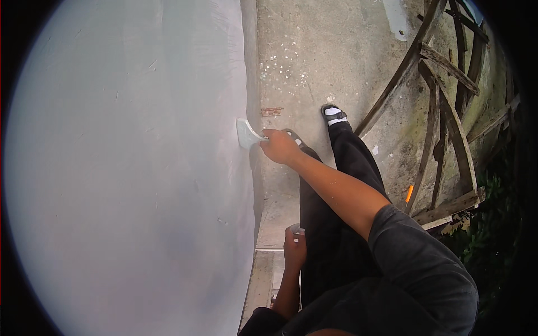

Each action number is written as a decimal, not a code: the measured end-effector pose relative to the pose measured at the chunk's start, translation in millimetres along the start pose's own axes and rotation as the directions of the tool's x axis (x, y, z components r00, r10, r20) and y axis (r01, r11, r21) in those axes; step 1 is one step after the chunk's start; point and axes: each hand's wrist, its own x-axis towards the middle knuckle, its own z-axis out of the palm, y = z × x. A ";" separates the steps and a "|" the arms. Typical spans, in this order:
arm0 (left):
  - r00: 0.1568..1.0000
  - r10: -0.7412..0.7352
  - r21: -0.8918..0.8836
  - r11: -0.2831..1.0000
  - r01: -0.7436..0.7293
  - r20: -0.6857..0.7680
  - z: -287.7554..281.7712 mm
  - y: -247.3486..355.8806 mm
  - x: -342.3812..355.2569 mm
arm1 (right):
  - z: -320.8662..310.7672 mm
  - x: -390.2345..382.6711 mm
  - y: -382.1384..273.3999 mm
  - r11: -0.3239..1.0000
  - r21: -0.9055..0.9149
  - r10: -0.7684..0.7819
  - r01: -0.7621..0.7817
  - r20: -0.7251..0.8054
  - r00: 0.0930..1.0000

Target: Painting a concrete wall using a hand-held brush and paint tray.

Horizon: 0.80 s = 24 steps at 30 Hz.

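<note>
My right hand (278, 147) is closed round the handle end of a putty knife (245, 134) with a wide, pale blade. Its blade lies against the smooth grey-white wall (140, 157), close to the wall's right-hand edge. Lower down, beside my left thigh, my left hand (295, 249) is closed on a small pale object (296, 229). Only the top of that object shows above the fingers, so I cannot tell its kind. The left hand is apart from the wall.
Weathered wooden planks (443, 106) lean and cross on the right, with an orange object (409, 194) near their lower end. The concrete floor (314, 50) carries white splatters and a reddish patch (272, 112). Green plants (485, 224) grow at the lower right.
</note>
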 end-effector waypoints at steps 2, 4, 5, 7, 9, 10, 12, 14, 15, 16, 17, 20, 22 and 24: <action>1.000 0.007 -0.018 1.000 -0.007 0.003 1.6 -6.5 3.6 | -3.0 -12.7 -10.1 1.000 0.000 -0.026 0.026 0.015 1.000; 1.000 0.018 -0.041 0.999 -0.018 0.010 4.6 -5.0 6.3 | -9.3 -30.0 -21.5 0.998 0.037 -0.051 0.049 0.036 0.998; 0.999 0.017 -0.053 0.998 -0.015 0.030 5.3 -1.5 7.4 | -13.0 -39.2 -27.4 0.998 0.033 -0.049 0.048 0.031 0.998; 0.998 0.023 -0.067 0.998 -0.019 0.058 7.5 1.0 9.5 | -22.7 -57.4 -35.4 0.993 0.058 -0.108 0.105 0.050 0.993; 0.996 0.058 -0.129 0.990 -0.049 0.072 7.8 -1.2 11.8 | -30.2 -67.5 -31.0 0.982 0.131 -0.145 0.138 0.041 0.989; 0.996 0.058 -0.127 0.991 -0.049 0.072 6.6 -2.7 12.5 | -35.5 -69.0 -27.3 0.977 0.165 -0.152 0.137 0.082 0.985; 0.995 0.051 -0.156 0.987 -0.038 0.080 4.8 -4.3 13.6 | -43.2 -67.9 -11.5 0.979 0.183 -0.107 0.091 0.081 0.991; 0.995 0.053 -0.145 0.989 -0.039 0.089 4.0 -4.1 14.3 | -42.4 -52.7 17.7 0.995 0.094 -0.030 0.027 0.039 0.999; 0.995 0.051 -0.131 0.991 -0.040 0.087 2.2 -5.8 15.5 | -35.6 -41.1 31.7 0.999 0.014 0.036 -0.036 -0.001 0.999; 0.995 0.048 -0.128 0.991 -0.036 0.088 2.6 -9.0 17.7 | -26.4 -28.6 47.2 0.999 0.017 0.039 -0.039 0.000 0.999; 0.995 0.042 -0.151 0.988 -0.028 0.089 4.0 -13.1 21.4 | -16.3 -14.3 64.1 0.994 0.047 0.101 -0.100 -0.021 0.995; 0.997 0.021 -0.172 0.985 -0.006 0.081 7.3 -20.1 33.0 | 0.4 24.2 82.3 0.976 0.005 0.218 -0.218 -0.029 0.976; 0.998 0.008 -0.168 0.986 0.003 0.066 10.2 -22.6 40.6 | 17.5 50.4 91.3 0.962 -0.066 0.266 -0.267 -0.020 0.964; 0.997 -0.008 -0.128 0.992 0.018 0.077 15.2 -27.2 48.4 | 33.2 73.2 104.1 0.963 -0.106 0.247 -0.247 -0.009 0.969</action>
